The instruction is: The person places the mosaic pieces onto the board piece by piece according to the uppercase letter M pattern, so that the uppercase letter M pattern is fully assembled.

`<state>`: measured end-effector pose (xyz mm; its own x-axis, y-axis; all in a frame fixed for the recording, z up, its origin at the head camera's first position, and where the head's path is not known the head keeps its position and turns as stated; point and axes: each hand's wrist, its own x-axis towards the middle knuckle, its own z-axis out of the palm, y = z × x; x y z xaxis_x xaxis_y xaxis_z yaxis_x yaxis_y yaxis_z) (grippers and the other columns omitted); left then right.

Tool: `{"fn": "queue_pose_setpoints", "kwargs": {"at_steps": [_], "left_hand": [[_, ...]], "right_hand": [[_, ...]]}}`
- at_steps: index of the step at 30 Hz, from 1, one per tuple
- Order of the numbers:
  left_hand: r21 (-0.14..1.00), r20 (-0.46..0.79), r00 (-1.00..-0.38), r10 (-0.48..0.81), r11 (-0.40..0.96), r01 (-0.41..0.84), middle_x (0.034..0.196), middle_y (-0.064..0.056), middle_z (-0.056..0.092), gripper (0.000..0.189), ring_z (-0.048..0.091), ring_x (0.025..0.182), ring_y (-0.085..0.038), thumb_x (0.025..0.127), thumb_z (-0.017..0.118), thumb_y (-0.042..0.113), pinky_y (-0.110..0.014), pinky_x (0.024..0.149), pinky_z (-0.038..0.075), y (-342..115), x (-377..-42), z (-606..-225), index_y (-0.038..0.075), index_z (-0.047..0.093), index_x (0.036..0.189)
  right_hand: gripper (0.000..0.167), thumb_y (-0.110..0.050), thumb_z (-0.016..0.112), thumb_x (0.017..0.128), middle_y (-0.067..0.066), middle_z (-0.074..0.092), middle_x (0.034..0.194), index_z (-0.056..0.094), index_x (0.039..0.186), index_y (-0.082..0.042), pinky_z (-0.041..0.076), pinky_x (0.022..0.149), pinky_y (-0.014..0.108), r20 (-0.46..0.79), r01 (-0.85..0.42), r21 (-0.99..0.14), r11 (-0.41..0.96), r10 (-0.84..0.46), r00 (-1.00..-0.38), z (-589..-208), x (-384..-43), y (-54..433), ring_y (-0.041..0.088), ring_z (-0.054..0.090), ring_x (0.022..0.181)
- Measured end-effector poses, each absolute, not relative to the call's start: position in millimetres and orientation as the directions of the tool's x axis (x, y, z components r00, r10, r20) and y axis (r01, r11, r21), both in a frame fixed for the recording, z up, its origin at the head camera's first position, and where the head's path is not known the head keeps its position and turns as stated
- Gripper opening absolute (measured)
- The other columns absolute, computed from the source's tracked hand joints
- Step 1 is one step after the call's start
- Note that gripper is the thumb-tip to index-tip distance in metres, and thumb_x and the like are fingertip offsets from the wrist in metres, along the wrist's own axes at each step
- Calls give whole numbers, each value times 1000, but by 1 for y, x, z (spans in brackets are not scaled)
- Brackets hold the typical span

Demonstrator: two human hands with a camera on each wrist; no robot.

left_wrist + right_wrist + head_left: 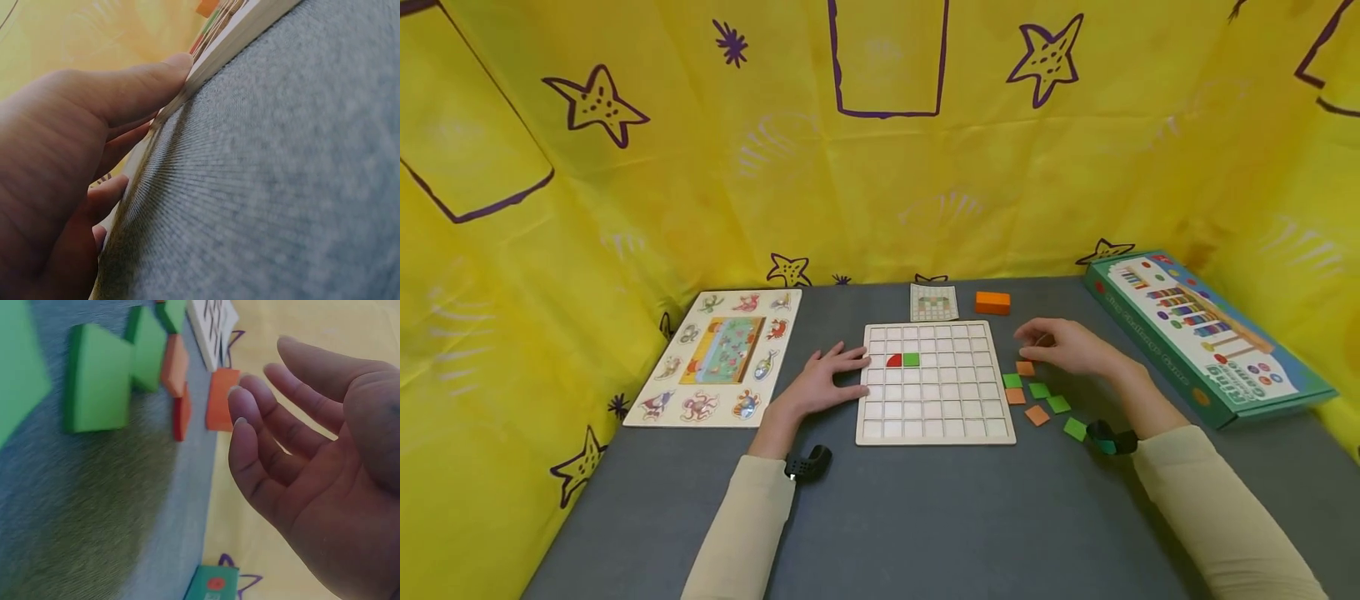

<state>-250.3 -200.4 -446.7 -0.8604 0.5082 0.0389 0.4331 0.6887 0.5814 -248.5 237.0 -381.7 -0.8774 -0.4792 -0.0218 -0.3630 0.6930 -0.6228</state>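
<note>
Board (951, 409): pale, square, wooden-looking, ruled into small square cells inside a plain rim; it lies flat on the grey table (887, 517).
Set pieces: in the board's upper left part, a red piece (895, 361) with one rounded side sits in the cell next to a green piece (911, 360), which is square.
Loose tiles: thick green tiles (1039, 390) and orange tiles (1037, 415), all square, lie scattered right of the board.
Left grip (822, 381): fingers and thumb spread apart, tips touching the board's left edge.
Right grip (1067, 346): right of the board, near the loose tiles; fingers loosely bent, thumb apart from them, nothing held.
Card (934, 303): just behind the board, printed with a grid and coloured pattern.
Block (992, 302): orange, behind the board's right corner.
Puzzle (652, 406): left of the board, sea creatures around a central picture.
Box (1206, 333): right of the board, teal, showing coloured rings; its white lettering is too small to read surely.
</note>
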Motion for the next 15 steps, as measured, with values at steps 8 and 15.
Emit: {"fn": "queue_pose_setpoints", "kwargs": {"at_steps": [8, 15], "left_hand": [[576, 29, -855, 518, 691, 437, 156, -5, 43, 63, 16, 152, -36, 91, 76, 37, -60, 118, 3, -203, -250, -447, 11, 57, 145], [553, 43, -850, 526, 696, 458, 156, -5, 43, 62, 17, 151, -37, 93, 74, 37, -62, 117, 4, -202, -251, -446, 11, 56, 146]], "right_hand": [[30, -17, 68, 99, 5, 66, 103, 66, 121, 3, 51, 85, 43, -60, -351, -649, 675, -506, -860, -395, -245, 246, 23, 62, 91], [28, -18, 71, 97, 3, 67, 101, 68, 118, 0, 51, 79, 35, -53, -356, -672, 650, -522, -851, -403, -242, 245, 19, 61, 87]]}}
